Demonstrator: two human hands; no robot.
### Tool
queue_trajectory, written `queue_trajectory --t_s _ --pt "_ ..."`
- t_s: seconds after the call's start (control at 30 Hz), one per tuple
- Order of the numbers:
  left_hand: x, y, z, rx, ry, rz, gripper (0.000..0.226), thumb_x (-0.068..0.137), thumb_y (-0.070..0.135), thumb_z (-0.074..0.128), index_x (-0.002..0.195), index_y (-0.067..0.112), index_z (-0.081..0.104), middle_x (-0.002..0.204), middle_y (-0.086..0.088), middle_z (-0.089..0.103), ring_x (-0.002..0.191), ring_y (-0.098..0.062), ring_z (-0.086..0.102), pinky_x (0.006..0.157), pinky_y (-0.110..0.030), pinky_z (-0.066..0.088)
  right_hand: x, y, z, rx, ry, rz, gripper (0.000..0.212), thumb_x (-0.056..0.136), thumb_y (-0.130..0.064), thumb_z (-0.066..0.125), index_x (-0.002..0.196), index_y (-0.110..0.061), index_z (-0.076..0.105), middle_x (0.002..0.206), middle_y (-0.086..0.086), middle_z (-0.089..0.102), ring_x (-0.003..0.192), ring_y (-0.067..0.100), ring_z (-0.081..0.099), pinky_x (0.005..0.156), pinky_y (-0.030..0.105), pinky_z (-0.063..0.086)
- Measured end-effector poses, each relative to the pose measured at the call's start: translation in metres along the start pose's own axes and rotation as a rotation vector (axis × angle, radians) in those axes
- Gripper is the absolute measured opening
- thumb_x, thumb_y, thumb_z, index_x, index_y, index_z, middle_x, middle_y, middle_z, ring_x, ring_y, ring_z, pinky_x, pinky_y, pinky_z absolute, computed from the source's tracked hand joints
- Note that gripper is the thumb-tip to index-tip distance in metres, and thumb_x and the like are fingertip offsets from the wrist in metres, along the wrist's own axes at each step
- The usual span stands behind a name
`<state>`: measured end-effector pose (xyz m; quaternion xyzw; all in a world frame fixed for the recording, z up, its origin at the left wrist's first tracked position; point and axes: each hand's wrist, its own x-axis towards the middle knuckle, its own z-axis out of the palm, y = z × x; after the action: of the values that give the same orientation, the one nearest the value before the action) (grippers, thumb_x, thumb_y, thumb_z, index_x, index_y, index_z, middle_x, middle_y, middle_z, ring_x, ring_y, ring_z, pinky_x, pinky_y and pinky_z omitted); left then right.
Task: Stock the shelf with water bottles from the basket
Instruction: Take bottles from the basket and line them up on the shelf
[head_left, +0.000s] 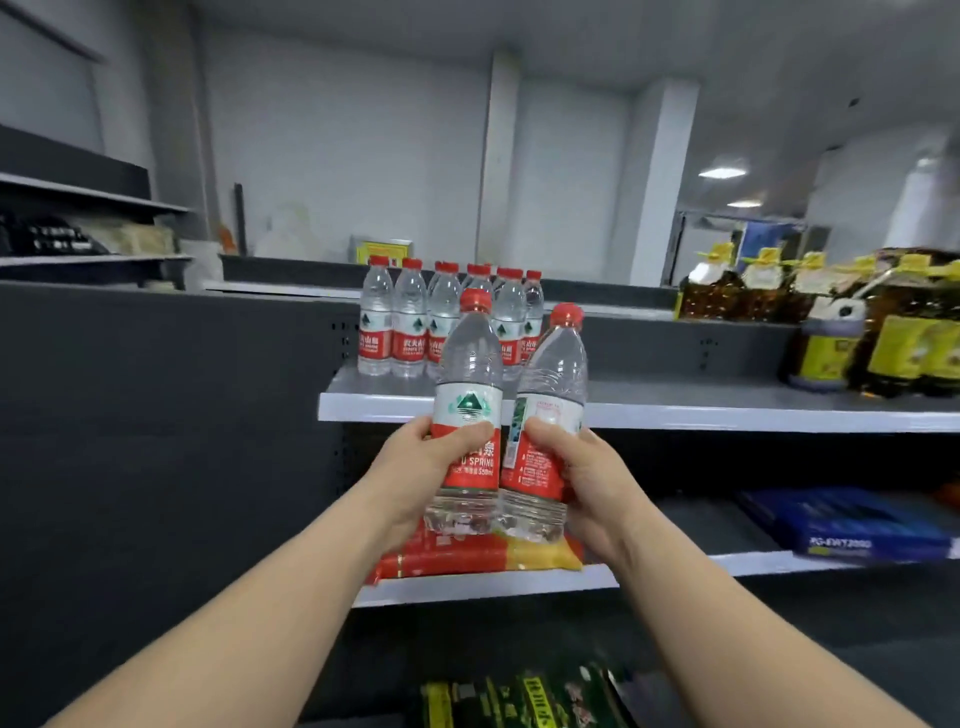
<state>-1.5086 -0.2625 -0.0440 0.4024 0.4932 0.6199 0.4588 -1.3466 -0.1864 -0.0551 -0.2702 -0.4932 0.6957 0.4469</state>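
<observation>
L hand (415, 467) & R hand (582, 478) palms hidden behind bottles (470, 415)

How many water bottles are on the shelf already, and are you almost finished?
Done: a group of bottles, at least six by their red caps, stands at the back of the top shelf. In hand: the left hand holds one bottle and the right hand holds another bottle, both raised in front of that shelf, not yet set down. Left: the basket is out of view, so I cannot tell.
</observation>
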Motion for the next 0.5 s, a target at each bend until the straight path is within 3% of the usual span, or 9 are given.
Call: queue_trajectory --t_s 0.1,0.27,0.43,0.5 --pt "0.008 0.026 0.007 0.063 0.053 0.092 0.044 0.075 0.018 0.082 0.115 0.013 0.064 0.099 -0.010 0.076 0.088 -0.028 0.074 0.081 -0.044 0.059 0.011 -0.024 0.005 -0.061 0.066 -0.088 0.043 0.083 -0.008 0.075 0.124 -0.005 0.064 0.108 0.019 0.076 0.096 0.035 0.074 0.079 0.044 0.061" --pt "0.036 0.052 0.016 0.174 0.140 0.224 0.044 0.073 0.013 0.083 0.112 0.016 0.062 0.100 0.000 0.072 0.086 -0.014 0.070 0.067 -0.025 0.054 0.045 -0.051 0.005 -0.105 0.129 -0.164 0.050 0.079 -0.003 0.078 0.125 -0.002 0.060 0.110 0.021 0.074 0.093 0.035 0.074 0.077 0.043 0.061" --pt "0.084 0.063 0.015 0.262 0.232 0.294 0.045 0.074 0.014 0.083 0.110 0.020 0.057 0.094 0.010 0.065 0.082 -0.002 0.061 0.066 -0.020 0.047 0.103 -0.073 -0.016 -0.211 0.182 -0.207 0.046 0.077 0.000 0.080 0.119 -0.006 0.061 0.107 0.015 0.074 0.089 0.026 0.072 0.069 0.035 0.056" --pt "0.109 0.065 0.009 0.289 0.275 0.296 0.046 0.075 0.016 0.082 0.111 0.021 0.055 0.095 0.011 0.063 0.085 -0.003 0.060 0.075 -0.026 0.048 0.138 -0.081 -0.031 -0.235 0.207 -0.203 0.046 0.077 0.001 0.079 0.118 -0.007 0.060 0.105 0.013 0.073 0.090 0.026 0.070 0.072 0.037 0.055"
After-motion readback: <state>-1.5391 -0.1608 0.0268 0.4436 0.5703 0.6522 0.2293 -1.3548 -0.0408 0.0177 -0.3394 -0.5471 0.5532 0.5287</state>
